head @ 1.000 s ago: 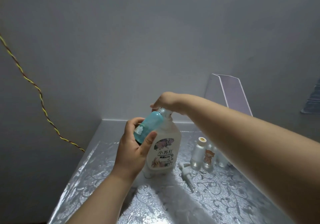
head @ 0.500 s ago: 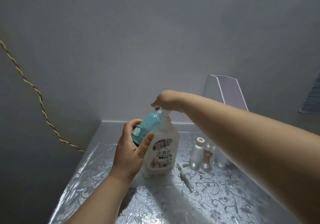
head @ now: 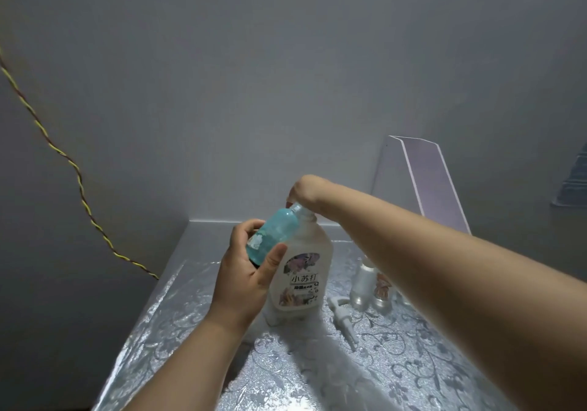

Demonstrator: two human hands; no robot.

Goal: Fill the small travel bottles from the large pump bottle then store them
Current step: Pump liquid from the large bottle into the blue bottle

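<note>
Big bottle (head: pixel 300 279): one. Frosted white, floral label with printed characters, neck open, standing upright on the table (head: pixel 178 321).

Teal bottle (head: pixel 273 235): one. Translucent blue-green, clear neck, a torn white label patch on its side. Tilted in front of the big bottle's shoulder, with its neck up against the big bottle's mouth and its base low to the left.

Small bottles (head: pixel 362 286): two in view, frosted and upright, just right of the big bottle. One has an orange-toned label. The right forearm hides their tops.

Pump (head: pixel 342 318): one, lying on the table right of the big bottle's base.

Left hand (head: pixel 247 280): one. Thumb and fingers are wrapped round the teal bottle's lower body.

Right hand (head: pixel 305 191): one, bent down over the big bottle's mouth. Its fingers are hidden behind the wrist, so what it grips cannot be told.

Cord (head: pixel 77 179): one, twisted yellow, far left of the big bottle.

Clear stand (head: pixel 432 182): one, behind and right of it.

Against half a second ago, both hands and the teal bottle keep the same pose. The forearm now covers the white cap that showed then.
</note>
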